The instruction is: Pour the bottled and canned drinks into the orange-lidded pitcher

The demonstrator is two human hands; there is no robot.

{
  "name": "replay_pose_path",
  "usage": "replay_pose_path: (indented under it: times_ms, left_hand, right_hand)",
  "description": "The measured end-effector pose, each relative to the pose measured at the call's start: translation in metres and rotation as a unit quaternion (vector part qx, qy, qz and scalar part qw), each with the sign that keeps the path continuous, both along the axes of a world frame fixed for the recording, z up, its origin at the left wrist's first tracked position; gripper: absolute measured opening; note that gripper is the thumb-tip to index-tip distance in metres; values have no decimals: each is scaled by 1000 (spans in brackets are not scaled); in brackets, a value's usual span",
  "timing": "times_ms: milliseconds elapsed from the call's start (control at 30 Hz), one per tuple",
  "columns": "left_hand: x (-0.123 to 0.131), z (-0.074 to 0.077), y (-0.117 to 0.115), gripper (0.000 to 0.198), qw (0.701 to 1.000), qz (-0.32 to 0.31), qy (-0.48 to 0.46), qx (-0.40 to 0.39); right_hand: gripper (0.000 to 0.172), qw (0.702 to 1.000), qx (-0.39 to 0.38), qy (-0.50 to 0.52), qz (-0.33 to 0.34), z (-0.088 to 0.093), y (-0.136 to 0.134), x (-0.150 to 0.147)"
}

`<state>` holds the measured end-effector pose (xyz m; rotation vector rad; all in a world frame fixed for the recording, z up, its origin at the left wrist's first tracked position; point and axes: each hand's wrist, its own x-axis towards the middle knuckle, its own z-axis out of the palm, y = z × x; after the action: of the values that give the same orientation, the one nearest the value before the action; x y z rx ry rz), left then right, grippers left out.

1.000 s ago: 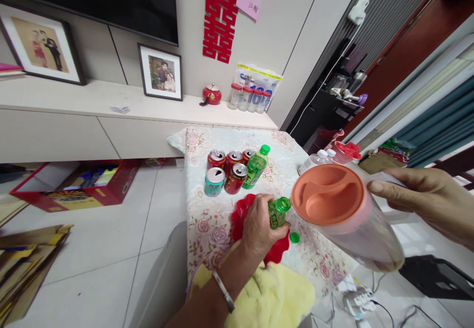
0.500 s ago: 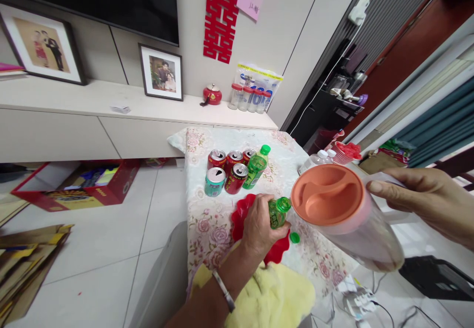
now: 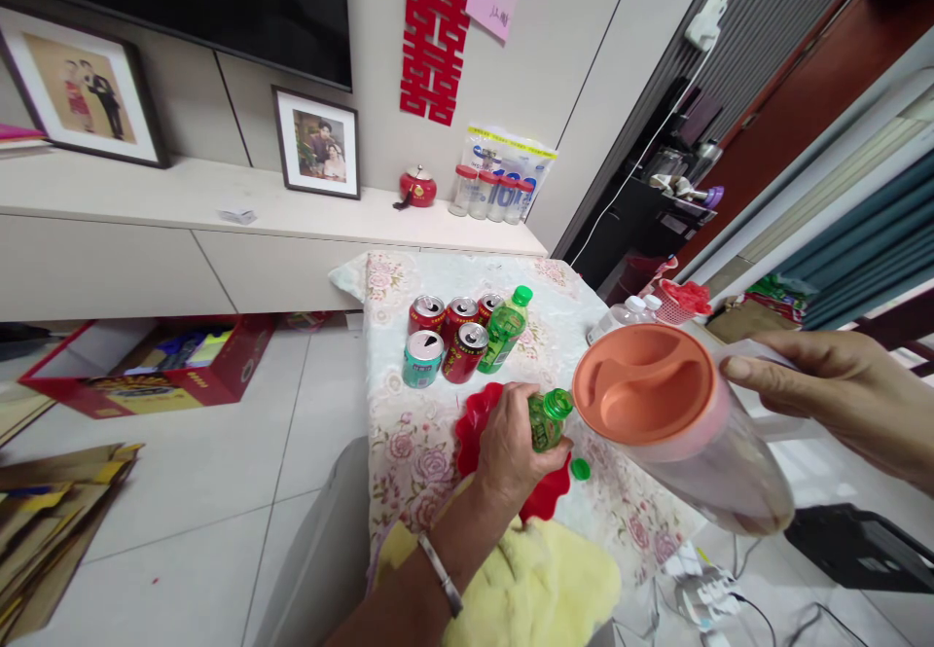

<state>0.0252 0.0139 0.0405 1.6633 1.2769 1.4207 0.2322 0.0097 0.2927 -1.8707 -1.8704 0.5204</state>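
Note:
My left hand (image 3: pixel 511 445) is wrapped round a small green bottle (image 3: pixel 547 417) with its neck uncapped, standing on a red plate (image 3: pixel 478 417). Its green cap (image 3: pixel 580 469) lies on the flowered tablecloth (image 3: pixel 413 438) just right of the plate. My right hand (image 3: pixel 832 384) grips the handle of a clear jug with an orange lid (image 3: pixel 646 384), tilted so that the lid's edge sits right beside the bottle's mouth. A little brownish liquid shows in the jug's bottom (image 3: pixel 751 516).
Behind the plate stand several drink cans (image 3: pixel 447 334) and a capped green bottle (image 3: pixel 505 328). A yellow cloth (image 3: pixel 536 584) lies at the table's near edge. White bottles (image 3: pixel 628 314) and a red basket (image 3: pixel 678 299) are at the right. A red box (image 3: pixel 146 365) and cardboard (image 3: pixel 51 506) are on the floor.

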Motion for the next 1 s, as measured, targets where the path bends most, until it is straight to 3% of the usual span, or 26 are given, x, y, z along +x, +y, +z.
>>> replay_pose_path:
  times_ms: [400, 1000]
  left_hand:
    - [0, -1, 0, 61, 1000, -5, 3, -1]
    - [0, 0, 0, 60, 1000, -3, 0, -3]
  right_hand:
    - [56, 999, -34, 21, 6, -3, 2, 4]
    - [66, 999, -30, 12, -24, -3, 3, 1]
